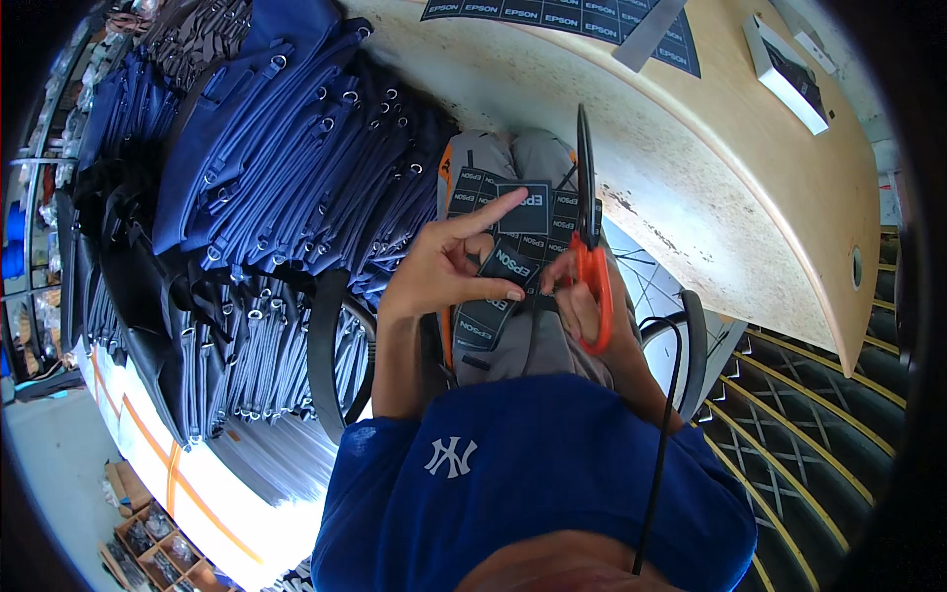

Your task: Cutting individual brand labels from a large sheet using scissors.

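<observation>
My left hand [434, 268] pinches a small black printed label [506, 264] between the thumb and the curled fingers, its index finger stretched out over the labels on my lap. In my right hand [584, 308] are scissors [592, 286] with orange handles. Their dark blades point away from me, toward the table edge, and look closed. The right fingertips come close to the held label; whether they touch it I cannot tell. Across my grey trousers lies a sheet of black printed labels [473, 194], with a cut label [523, 209] on it and another piece [483, 321] nearer me.
A pale wooden table [789, 187] curves along the right, bearing another label sheet [592, 20], a grey metal strip [648, 35] and a small white box [784, 74]. Blue bags with metal rings [296, 168] are piled on the left. Chair armrests [330, 355] flank me. A black cable [661, 464] hangs at my right.
</observation>
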`<state>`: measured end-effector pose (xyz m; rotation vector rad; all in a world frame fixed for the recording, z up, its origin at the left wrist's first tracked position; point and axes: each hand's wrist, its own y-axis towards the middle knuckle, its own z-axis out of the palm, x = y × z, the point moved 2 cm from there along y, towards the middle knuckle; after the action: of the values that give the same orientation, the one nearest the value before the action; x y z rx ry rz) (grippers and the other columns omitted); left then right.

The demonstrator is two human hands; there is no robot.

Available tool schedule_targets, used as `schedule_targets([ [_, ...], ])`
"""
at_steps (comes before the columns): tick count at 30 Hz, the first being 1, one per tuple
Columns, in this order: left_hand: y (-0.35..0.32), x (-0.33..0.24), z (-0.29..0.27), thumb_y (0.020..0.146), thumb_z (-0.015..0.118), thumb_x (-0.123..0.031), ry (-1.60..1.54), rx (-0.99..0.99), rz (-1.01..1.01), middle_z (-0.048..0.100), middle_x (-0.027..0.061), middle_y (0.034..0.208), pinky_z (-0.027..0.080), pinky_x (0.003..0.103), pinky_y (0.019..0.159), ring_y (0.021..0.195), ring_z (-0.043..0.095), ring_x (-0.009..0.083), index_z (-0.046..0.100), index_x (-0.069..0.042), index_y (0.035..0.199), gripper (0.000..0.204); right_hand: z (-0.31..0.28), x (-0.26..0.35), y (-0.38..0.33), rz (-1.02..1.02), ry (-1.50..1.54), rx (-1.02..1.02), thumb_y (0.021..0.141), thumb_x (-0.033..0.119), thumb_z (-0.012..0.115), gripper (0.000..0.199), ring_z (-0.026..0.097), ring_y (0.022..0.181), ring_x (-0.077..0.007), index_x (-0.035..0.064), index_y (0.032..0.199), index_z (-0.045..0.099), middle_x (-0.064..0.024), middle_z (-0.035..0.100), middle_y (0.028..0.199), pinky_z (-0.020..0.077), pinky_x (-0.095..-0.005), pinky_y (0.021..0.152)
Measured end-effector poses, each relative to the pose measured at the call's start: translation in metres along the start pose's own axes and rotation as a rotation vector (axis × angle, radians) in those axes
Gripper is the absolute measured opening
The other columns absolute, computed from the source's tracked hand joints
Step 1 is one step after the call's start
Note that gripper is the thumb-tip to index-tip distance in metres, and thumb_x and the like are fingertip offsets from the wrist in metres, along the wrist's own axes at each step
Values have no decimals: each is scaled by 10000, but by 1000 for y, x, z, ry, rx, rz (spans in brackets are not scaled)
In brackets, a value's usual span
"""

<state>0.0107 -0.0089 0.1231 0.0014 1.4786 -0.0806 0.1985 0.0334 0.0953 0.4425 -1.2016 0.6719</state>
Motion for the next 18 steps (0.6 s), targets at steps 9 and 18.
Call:
schedule_targets([
  [9, -6, -6, 4, 588, 784, 61, -26, -58, -16, 603, -17, 820, 322, 133, 492, 627, 431, -23, 289, -97, 1394, 959, -13, 1, 9, 71, -65, 68, 808, 478, 614, 495, 494, 690, -65, 12, 951, 529, -6, 527, 781, 400, -196, 617],
  [18, 2, 0, 16, 609, 764, 57, 257, 53, -126, 490, -4, 850, 379, 164, 563, 630, 414, 13, 245, -95, 1407, 964, 4, 13, 17, 185, -208, -74, 772, 66, 671, 223, 511, 698, -33, 23, 953, 547, -13, 549, 842, 407, -157, 580],
])
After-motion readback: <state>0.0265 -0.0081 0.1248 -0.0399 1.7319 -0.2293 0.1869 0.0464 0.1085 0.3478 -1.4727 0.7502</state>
